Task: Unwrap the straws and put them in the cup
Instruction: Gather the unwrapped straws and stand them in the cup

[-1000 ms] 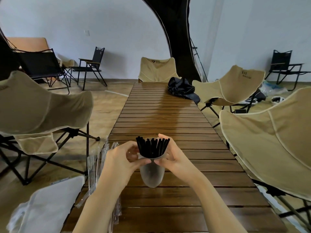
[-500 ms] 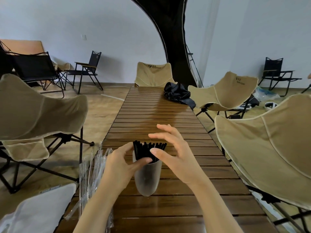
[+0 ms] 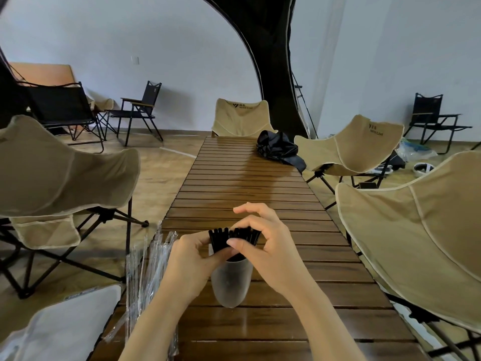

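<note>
Left hand (image 3: 192, 259) and right hand (image 3: 272, 254) pinch the straws (image 3: 234, 237) with curled fingers (image 3: 256, 220), probably bunching them upright in the cup (image 3: 230, 285).

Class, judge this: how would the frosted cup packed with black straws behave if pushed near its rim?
Probably tips: the frosted cup narrows toward its base and the black straws fan above the rim. Likely light: it looks thin translucent plastic.

Cup (image 3: 230, 285): frosted translucent plastic, matt. Straws (image 3: 234, 237): black, matt. Wrappers (image 3: 145, 267) near left: clear glossy film. Table (image 3: 247, 183): slatted brown wood, slight sheen. Chairs (image 3: 421, 230): beige cloth.
</note>
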`<state>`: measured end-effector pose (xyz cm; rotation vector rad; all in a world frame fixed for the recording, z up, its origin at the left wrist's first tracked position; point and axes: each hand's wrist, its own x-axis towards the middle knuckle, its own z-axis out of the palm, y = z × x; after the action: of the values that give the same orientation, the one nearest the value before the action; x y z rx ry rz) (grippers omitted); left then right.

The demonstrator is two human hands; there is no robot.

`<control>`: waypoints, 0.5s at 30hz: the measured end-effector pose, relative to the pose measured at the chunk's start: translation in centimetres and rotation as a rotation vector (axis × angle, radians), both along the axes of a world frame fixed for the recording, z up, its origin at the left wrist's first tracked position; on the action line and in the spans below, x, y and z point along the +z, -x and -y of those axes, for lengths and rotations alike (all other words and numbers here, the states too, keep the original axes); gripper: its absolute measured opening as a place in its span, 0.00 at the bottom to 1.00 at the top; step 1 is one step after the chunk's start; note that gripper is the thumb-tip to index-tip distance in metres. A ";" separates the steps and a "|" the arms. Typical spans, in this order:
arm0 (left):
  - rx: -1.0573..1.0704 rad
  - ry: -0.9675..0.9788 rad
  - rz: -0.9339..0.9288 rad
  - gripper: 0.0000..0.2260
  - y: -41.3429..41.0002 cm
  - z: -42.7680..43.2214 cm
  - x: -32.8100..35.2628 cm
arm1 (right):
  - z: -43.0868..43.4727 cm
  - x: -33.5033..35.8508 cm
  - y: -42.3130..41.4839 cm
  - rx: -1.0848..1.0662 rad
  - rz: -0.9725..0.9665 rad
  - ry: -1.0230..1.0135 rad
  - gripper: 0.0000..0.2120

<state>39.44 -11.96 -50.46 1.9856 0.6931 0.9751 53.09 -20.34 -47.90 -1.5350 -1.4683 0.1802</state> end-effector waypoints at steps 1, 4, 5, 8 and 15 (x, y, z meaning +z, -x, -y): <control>-0.003 0.006 0.002 0.11 0.0 0.0 0.0 | 0.0 0.0 0.0 -0.005 0.003 -0.006 0.04; 0.001 0.017 0.001 0.11 0.0 0.0 -0.1 | 0.0 0.0 -0.2 -0.016 0.018 -0.014 0.04; 0.006 0.014 0.004 0.11 0.0 0.0 -0.2 | 0.0 0.0 -0.3 -0.019 0.021 -0.019 0.04; 0.022 0.001 0.011 0.13 0.0 -0.1 -0.2 | 0.1 0.1 -0.5 -0.031 0.030 -0.047 0.04; 0.010 0.004 0.017 0.12 -0.1 -0.1 -0.3 | 0.0 0.2 -0.1 -0.029 0.091 -0.079 0.06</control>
<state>39.54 -11.83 -50.76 1.9694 0.6952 0.9947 53.20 -20.37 -47.67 -1.5169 -1.5050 0.0354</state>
